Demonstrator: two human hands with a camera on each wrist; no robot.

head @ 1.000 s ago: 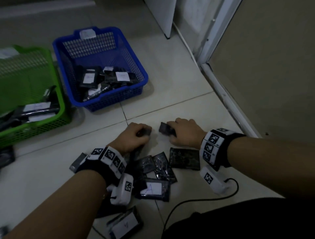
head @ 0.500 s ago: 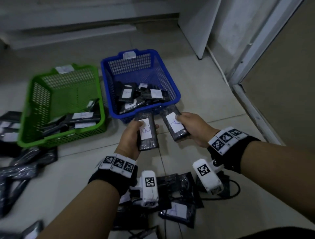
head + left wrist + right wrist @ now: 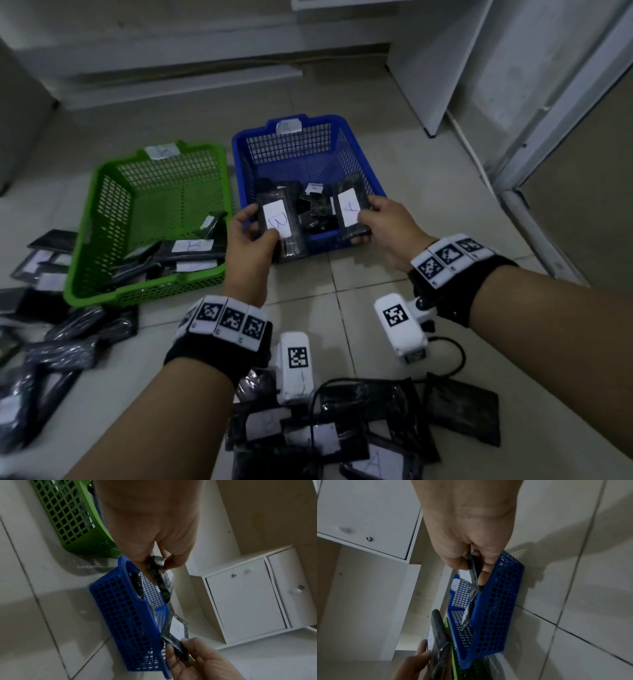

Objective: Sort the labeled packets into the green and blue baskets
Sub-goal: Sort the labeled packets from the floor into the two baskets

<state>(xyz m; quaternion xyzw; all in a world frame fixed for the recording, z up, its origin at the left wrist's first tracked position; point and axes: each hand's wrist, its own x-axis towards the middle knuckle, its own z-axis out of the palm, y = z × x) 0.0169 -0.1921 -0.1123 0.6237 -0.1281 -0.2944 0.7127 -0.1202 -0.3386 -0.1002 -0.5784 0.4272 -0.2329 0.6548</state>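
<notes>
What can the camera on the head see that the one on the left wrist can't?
Only the head view shows the handwritten labels: the left hand holds a packet marked B, the right hand one marked A. It also shows the unsorted pile on the floor.

Only the left wrist view shows the white cabinet doors.

Both show the green basket, the blue basket, and a packet in each grip.

Dim light falls on a pale tiled floor (image 3: 373, 284) with dark grout lines, which runs back to a low white cabinet (image 3: 254, 595) with small round knobs and, on the right, a white door frame (image 3: 534, 164).
</notes>
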